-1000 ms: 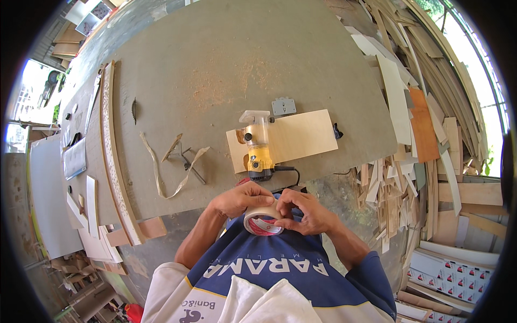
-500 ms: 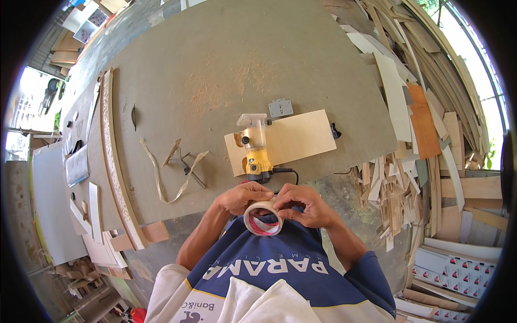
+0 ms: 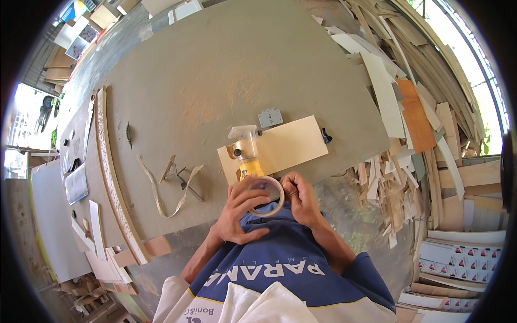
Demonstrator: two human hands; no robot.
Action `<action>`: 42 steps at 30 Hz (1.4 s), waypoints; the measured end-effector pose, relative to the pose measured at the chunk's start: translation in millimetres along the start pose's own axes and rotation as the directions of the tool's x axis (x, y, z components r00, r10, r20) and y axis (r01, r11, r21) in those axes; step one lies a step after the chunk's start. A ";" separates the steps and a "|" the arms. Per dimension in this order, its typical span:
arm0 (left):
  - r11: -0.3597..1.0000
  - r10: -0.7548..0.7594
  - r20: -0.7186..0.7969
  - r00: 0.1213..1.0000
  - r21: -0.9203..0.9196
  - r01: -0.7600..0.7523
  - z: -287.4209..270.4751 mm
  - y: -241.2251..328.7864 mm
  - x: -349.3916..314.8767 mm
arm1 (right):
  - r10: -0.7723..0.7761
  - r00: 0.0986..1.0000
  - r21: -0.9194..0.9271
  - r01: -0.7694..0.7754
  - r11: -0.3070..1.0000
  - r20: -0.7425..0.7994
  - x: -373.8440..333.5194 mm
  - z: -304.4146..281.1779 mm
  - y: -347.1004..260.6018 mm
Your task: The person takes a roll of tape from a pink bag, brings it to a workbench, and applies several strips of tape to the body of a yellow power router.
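Note:
A roll of masking tape (image 3: 281,203) is held tilted in front of my body, just past the table's near edge. My left hand (image 3: 239,207) has its fingers laid across the roll's left side and opening, with the thumb apart below. At the right rim, my right hand (image 3: 302,198) is closed in a pinch against the tape; whether a loose end is between its fingers is hidden. Just beyond the hands, a yellow trim router (image 3: 250,167) with a clear base lies on a pale wooden board (image 3: 293,144). My left hand partly covers the router's near end.
A grey metal plate (image 3: 270,117) and a small black part (image 3: 326,135) lie beside the board. Left are a curled strip (image 3: 158,198), a metal clamp-like tool (image 3: 182,180) and a long wooden strip (image 3: 110,177). Sawdust (image 3: 215,97) marks the table; wood offcuts (image 3: 382,188) pile right.
The roll has tipped and shifted slightly up and right. My left hand has moved from pinching its top to lying across its side; my right hand has moved to the right rim.

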State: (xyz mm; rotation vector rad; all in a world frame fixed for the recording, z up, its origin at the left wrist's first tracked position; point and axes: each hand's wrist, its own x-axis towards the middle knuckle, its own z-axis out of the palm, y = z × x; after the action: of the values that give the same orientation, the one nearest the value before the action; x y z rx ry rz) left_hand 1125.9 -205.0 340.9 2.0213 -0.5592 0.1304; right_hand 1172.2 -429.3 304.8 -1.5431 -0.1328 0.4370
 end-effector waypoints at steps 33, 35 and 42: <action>0.873 -0.486 0.019 0.874 0.048 0.485 -27.8 16.1 13.0 | -0.182 0.818 0.122 0.293 0.948 -0.545 40.2 -40.8 -46.7; 0.865 -0.498 0.016 0.867 0.083 0.496 -26.6 9.5 5.4 | -0.197 0.774 0.084 0.307 0.948 -0.602 41.3 -51.1 -51.4; 0.822 -0.537 -0.091 0.839 0.170 0.544 -23.2 13.0 3.6 | -0.337 0.668 -0.027 0.429 0.903 -0.663 41.3 -72.8 -58.9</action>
State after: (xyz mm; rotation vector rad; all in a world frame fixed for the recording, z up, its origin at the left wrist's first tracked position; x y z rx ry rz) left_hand 1126.6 -191.5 364.2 2.2810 0.0775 -0.1291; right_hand 1246.9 -480.9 352.0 -1.4037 0.1210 -0.4491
